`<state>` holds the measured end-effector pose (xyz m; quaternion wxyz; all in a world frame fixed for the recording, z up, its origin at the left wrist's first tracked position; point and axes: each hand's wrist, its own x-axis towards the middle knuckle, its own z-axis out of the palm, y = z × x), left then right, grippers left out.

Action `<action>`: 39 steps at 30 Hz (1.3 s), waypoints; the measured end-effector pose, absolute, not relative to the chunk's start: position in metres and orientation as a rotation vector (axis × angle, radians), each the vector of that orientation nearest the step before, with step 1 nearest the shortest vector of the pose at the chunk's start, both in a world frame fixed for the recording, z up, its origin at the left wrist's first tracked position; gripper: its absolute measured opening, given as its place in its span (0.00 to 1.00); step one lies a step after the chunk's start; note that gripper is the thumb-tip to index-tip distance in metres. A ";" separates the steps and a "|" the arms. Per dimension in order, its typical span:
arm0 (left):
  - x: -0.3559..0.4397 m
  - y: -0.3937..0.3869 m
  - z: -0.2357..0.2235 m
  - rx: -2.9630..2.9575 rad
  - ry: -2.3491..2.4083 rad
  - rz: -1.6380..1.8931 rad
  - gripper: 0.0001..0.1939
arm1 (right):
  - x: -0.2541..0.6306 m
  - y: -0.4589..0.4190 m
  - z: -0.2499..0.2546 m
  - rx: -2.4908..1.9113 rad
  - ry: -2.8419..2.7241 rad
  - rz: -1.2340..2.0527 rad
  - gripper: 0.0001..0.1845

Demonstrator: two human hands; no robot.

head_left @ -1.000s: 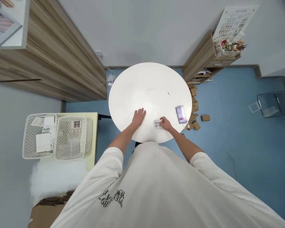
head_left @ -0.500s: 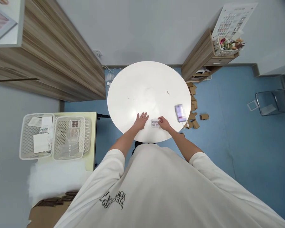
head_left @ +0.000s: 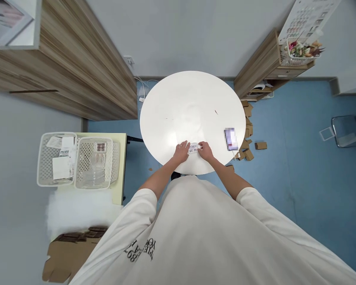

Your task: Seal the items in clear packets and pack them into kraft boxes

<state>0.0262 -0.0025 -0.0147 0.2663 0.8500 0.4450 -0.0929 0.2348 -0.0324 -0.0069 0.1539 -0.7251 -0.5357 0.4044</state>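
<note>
A small clear box with several dark pieces inside sits near the front edge of the round white table. On its left side, my left hand has its fingers bent against the box's edge. My right hand grips the opposite side between thumb and fingers. The box is flanked by both hands and appears level. What the pieces in it are is too small to make out.
A phone with a purple screen lies at the table's right, a cable running off it. White baskets stand on a side table to the left. Cardboard pieces lie on the floor at right. A wooden cabinet rises at left.
My left hand has moved right from lying flat on the table to the box's left side. My right hand stays at the box. The whole view has shifted slightly.
</note>
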 end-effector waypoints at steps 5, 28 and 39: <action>0.039 -0.008 -0.019 2.271 1.299 -0.201 0.42 | 0.258 -0.074 0.000 -1.973 -2.149 1.128 0.10; 0.013 0.005 0.002 2.149 1.311 -0.154 0.29 | 0.255 -0.043 0.016 -1.851 -2.184 1.147 0.07; 0.034 -0.018 0.026 2.115 1.357 -0.232 0.45 | 0.249 0.002 0.000 -2.110 -1.702 1.236 0.10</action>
